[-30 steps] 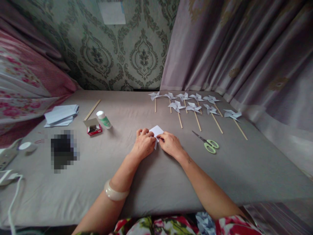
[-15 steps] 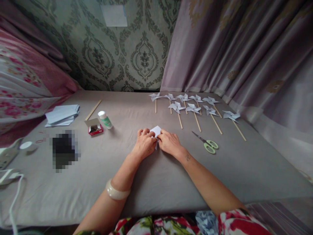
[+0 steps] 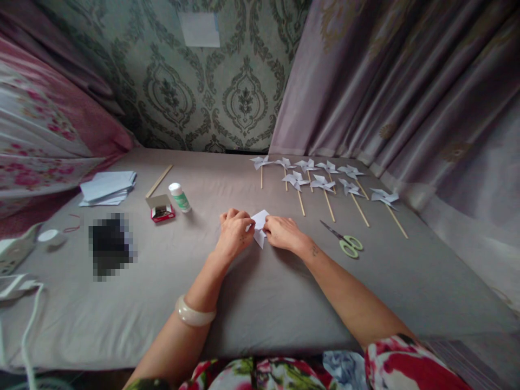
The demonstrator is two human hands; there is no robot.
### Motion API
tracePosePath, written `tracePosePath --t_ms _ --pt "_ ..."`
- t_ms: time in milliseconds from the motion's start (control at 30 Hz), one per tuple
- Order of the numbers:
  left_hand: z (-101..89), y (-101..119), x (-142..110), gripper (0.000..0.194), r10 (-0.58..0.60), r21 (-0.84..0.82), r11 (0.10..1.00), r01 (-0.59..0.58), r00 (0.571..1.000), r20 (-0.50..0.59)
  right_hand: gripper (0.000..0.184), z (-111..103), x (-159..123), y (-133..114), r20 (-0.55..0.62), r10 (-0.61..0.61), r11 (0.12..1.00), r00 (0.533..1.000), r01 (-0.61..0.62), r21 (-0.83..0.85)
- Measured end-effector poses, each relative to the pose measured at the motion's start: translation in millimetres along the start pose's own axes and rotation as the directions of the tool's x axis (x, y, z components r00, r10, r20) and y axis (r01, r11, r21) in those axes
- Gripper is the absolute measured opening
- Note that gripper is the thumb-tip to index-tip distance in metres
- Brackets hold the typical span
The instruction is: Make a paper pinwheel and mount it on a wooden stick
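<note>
A small white folded paper [image 3: 260,226] lies on the grey cloth-covered table [image 3: 252,303] in the middle. My left hand [image 3: 233,233] presses its left side with curled fingers. My right hand [image 3: 284,233] pinches its right side. Both hands touch the paper, which shows only between them. Several finished white paper pinwheels on wooden sticks [image 3: 323,187] lie in rows behind my right hand. Green-handled scissors [image 3: 345,242] rest just right of my right wrist.
A white glue bottle [image 3: 180,197] and a small red box [image 3: 161,208] sit at the left, with a wooden stick [image 3: 158,181] and a stack of white paper [image 3: 106,187] beyond. A tape roll [image 3: 49,236] and white cable [image 3: 24,325] lie far left. Curtains hang on the right.
My hands have drawn slightly apart, so more of the folded paper shows between them. The view has shifted a little to the left.
</note>
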State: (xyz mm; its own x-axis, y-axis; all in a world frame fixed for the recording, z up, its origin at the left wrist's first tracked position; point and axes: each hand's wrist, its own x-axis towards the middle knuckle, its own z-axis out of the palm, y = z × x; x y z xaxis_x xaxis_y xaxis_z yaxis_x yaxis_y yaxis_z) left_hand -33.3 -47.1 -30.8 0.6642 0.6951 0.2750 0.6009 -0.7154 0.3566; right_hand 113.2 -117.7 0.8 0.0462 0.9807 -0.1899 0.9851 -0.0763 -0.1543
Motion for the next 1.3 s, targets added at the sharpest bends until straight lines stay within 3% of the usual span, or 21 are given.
tracePosePath --t_ms 167,333,433,533,667,900,1100,1300 --pt "-5.0 9 -3 0.026 -0.144 0.074 0.988 0.138 0.985 0.094 0.028 -1 7 14 0.013 -0.017 0.992 1.0 0.015 0.126" --pt "-9.2 17 -4 0.033 -0.275 0.109 0.96 0.256 0.933 0.232 0.03 11 14 35 -0.099 0.0 0.921 0.995 0.039 0.387" --pt "-6.9 20 -3 0.035 -0.299 0.111 0.954 0.278 0.914 0.273 0.032 19 13 48 -0.179 0.125 0.83 0.976 -0.004 0.557" --pt "-2.7 22 -4 0.032 -0.31 0.115 0.951 0.288 0.907 0.286 0.033 30 7 61 -0.251 0.276 0.754 0.928 -0.047 0.655" --pt "2.6 23 -5 0.028 -0.332 0.094 0.943 0.318 0.908 0.257 0.033 49 1 74 -0.293 0.36 0.693 0.886 -0.044 0.719" --pt "5.2 20 -1 0.024 -0.375 -0.005 0.924 0.382 0.908 0.185 0.028 54 -6 75 -0.323 0.306 0.698 0.896 0.02 0.716" --pt "5.1 4 5 0.028 -0.404 -0.173 0.885 0.432 0.898 0.175 0.037 45 -17 67 -0.39 0.119 0.803 0.913 0.143 0.579" --pt "13.2 -14 13 0.031 -0.398 -0.271 0.862 0.428 0.903 0.16 0.04 40 -27 50 -0.371 -0.024 0.899 0.928 0.182 0.397"
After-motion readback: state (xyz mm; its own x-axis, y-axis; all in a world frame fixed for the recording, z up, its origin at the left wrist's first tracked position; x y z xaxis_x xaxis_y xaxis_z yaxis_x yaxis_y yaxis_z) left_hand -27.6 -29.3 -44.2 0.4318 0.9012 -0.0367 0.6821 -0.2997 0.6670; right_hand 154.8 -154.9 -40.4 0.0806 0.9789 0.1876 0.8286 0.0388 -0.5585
